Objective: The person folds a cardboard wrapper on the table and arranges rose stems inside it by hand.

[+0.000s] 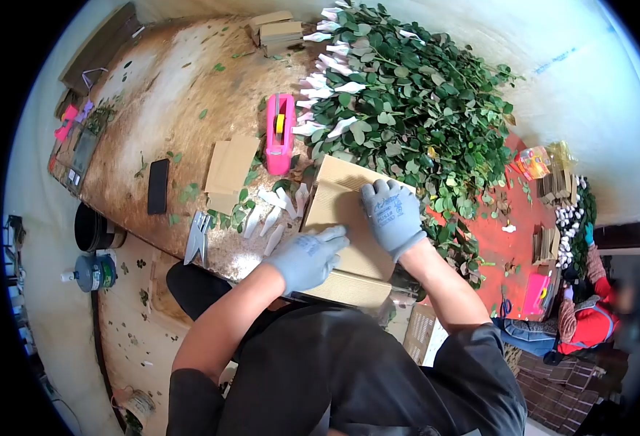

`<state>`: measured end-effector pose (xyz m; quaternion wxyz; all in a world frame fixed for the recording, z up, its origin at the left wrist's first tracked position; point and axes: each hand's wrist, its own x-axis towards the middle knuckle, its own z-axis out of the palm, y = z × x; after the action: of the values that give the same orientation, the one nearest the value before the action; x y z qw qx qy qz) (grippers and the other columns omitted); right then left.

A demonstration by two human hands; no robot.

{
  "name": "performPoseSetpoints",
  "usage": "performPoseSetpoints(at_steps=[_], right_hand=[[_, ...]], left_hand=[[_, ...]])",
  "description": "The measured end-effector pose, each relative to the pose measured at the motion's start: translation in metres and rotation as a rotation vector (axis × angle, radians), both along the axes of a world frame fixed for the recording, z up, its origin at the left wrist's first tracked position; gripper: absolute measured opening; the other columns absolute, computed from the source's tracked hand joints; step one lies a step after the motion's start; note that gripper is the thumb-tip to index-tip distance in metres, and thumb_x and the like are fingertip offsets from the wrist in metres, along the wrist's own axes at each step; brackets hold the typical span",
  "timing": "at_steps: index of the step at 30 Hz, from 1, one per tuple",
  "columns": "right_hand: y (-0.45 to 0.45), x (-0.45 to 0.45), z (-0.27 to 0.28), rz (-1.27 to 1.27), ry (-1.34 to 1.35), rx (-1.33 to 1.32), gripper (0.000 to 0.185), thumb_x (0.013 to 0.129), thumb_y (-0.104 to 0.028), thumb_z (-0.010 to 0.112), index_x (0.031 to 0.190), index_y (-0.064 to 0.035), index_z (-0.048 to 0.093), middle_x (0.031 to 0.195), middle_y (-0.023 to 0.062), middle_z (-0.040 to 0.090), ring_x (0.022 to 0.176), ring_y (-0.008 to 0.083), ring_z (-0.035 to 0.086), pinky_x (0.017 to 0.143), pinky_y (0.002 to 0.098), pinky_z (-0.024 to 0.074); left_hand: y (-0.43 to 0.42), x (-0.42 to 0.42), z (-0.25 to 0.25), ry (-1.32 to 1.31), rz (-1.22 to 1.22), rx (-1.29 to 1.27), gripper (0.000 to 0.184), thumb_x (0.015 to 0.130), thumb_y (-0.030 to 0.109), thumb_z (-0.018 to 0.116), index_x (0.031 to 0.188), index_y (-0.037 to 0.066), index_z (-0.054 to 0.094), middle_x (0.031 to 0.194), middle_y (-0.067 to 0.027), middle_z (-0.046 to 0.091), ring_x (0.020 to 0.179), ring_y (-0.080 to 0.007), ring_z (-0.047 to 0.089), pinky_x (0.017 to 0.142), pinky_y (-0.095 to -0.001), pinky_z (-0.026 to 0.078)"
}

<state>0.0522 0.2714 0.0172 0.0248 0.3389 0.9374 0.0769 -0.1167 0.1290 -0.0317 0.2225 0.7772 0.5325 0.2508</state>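
Note:
Both my hands wear grey gloves and rest on a sheet of corrugated cardboard [342,207] at the table's front edge. My left hand [309,258] lies on its left part, fingers stretched toward the right. On the upper right part is my right hand [393,216], its fingers bent and pressed together on the board; whether they grip anything is hidden. White-sleeved buds [269,214] lie loose just left of the cardboard. A pink tape dispenser [280,134] with yellow tape stands beyond them. Behind the cardboard is a big pile of leafy stems [414,109] with white-wrapped heads.
Flat cardboard pieces [231,171], a black phone [158,187] and a metal stapler [198,238] lie on the wooden table [167,87]. More cardboard [280,33] is stacked at the back. At the far right, a person in red [589,323] works beside another stem pile.

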Motion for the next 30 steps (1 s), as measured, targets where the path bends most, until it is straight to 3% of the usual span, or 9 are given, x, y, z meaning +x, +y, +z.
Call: performPoseSetpoints(at_steps=[4, 7, 10, 16, 19, 23, 25, 27, 30], right_hand=[[-0.014, -0.007, 0.006, -0.007, 0.118, 0.003, 0.034, 0.082, -0.014, 0.063, 0.114, -0.0054, 0.061, 0.110, 0.0124, 0.060, 0.108, 0.0305, 0.059, 0.087, 0.0422, 0.0488], [-0.040, -0.007, -0.017, 0.248, 0.236, -0.067, 0.040, 0.084, -0.020, 0.062, 0.119, -0.0029, 0.061, 0.120, 0.0158, 0.060, 0.113, 0.0315, 0.058, 0.090, 0.0421, 0.0477], [-0.043, -0.008, -0.049, 0.207, 0.153, -0.129, 0.049, 0.085, -0.021, 0.061, 0.129, 0.0000, 0.059, 0.129, 0.0201, 0.059, 0.118, 0.0334, 0.056, 0.093, 0.0442, 0.0472], [-0.041, -0.002, -0.074, 0.189, 0.168, -0.159, 0.055, 0.082, -0.024, 0.067, 0.130, 0.0014, 0.060, 0.140, 0.0214, 0.055, 0.125, 0.0357, 0.054, 0.098, 0.0495, 0.0459], [-0.040, -0.004, -0.081, 0.167, 0.179, -0.150, 0.051, 0.088, -0.019, 0.055, 0.135, 0.0010, 0.057, 0.139, 0.0212, 0.056, 0.127, 0.0347, 0.055, 0.102, 0.0489, 0.0455], [-0.041, -0.005, -0.076, 0.152, 0.146, -0.136, 0.048, 0.088, -0.017, 0.054, 0.132, -0.0002, 0.060, 0.139, 0.0200, 0.056, 0.126, 0.0338, 0.055, 0.101, 0.0508, 0.0450], [-0.042, -0.005, -0.078, 0.146, 0.156, -0.143, 0.047, 0.088, -0.017, 0.055, 0.132, -0.0008, 0.060, 0.139, 0.0195, 0.056, 0.126, 0.0337, 0.054, 0.101, 0.0513, 0.0448], [-0.041, -0.007, -0.080, 0.144, 0.170, -0.133, 0.047, 0.088, -0.018, 0.055, 0.131, -0.0014, 0.061, 0.139, 0.0190, 0.056, 0.126, 0.0335, 0.053, 0.101, 0.0517, 0.0445], [-0.043, -0.005, -0.082, 0.118, 0.185, -0.161, 0.046, 0.088, -0.017, 0.056, 0.131, -0.0029, 0.061, 0.138, 0.0180, 0.056, 0.127, 0.0333, 0.053, 0.101, 0.0531, 0.0437]], left_hand=[[0.016, 0.007, -0.005, 0.177, 0.031, -0.152, 0.030, 0.094, 0.019, 0.056, 0.113, 0.002, 0.071, 0.115, -0.0171, 0.070, 0.106, -0.0304, 0.063, 0.092, -0.0455, 0.051], [0.021, 0.010, 0.007, 0.455, -0.112, -0.493, 0.043, 0.090, 0.013, 0.053, 0.131, 0.005, 0.063, 0.142, -0.0133, 0.059, 0.109, -0.0345, 0.064, 0.093, -0.0481, 0.054], [0.017, 0.011, -0.008, 0.509, -0.183, -0.468, 0.022, 0.087, 0.017, 0.059, 0.091, 0.005, 0.076, 0.112, -0.0169, 0.068, 0.107, -0.0318, 0.063, 0.092, -0.0422, 0.051], [0.017, -0.016, -0.023, 0.114, -0.042, -0.324, 0.032, 0.092, 0.013, 0.054, 0.117, 0.002, 0.072, 0.129, -0.0148, 0.066, 0.110, -0.0340, 0.065, 0.094, -0.0472, 0.053], [0.013, -0.058, -0.012, -0.672, 0.120, -0.600, 0.034, 0.099, 0.013, 0.060, 0.131, 0.004, 0.067, 0.138, -0.0169, 0.065, 0.120, -0.0295, 0.065, 0.099, -0.0367, 0.052], [0.007, -0.123, -0.026, -0.326, 0.685, -0.261, 0.022, 0.096, 0.010, 0.062, 0.113, 0.001, 0.074, 0.110, -0.0183, 0.074, 0.094, -0.0313, 0.072, 0.088, -0.0357, 0.056], [0.015, -0.148, -0.032, -0.248, 0.774, -0.228, 0.031, 0.093, 0.019, 0.069, 0.118, 0.001, 0.070, 0.116, -0.0190, 0.070, 0.104, -0.0334, 0.068, 0.093, -0.0413, 0.054], [0.027, -0.165, -0.039, 0.352, 0.897, -0.034, 0.053, 0.087, 0.033, 0.076, 0.128, 0.001, 0.064, 0.128, -0.0189, 0.063, 0.118, -0.0372, 0.059, 0.102, -0.0464, 0.047], [0.050, -0.169, -0.043, 0.486, 0.901, -0.160, 0.069, 0.076, 0.044, 0.083, 0.128, 0.004, 0.061, 0.129, -0.0159, 0.059, 0.120, -0.0402, 0.054, 0.101, -0.0512, 0.046]])
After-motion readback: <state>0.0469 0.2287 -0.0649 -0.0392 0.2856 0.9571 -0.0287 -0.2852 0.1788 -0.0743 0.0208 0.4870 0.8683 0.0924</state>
